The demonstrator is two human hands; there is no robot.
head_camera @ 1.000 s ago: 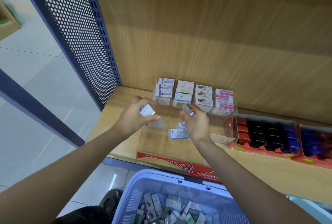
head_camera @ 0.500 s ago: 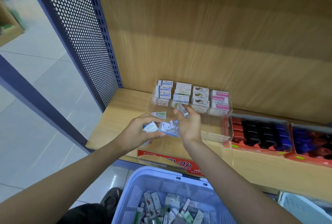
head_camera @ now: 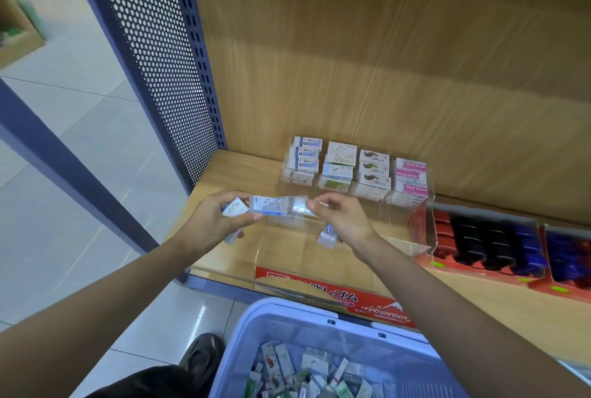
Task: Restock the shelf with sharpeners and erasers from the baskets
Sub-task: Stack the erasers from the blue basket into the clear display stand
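Above the tray (head_camera: 297,261), left hand (head_camera: 211,222) pinching blue eraser (head_camera: 268,205), right hand (head_camera: 343,217) pinching wrapped eraser (head_camera: 299,206).

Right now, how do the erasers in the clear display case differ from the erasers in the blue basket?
The case erasers stand in four tidy columns in the clear display case; the basket erasers lie in a loose mixed heap in the blue basket. The case erasers sit on the wooden shelf; the basket erasers are below its front edge. Both are small labelled packs.
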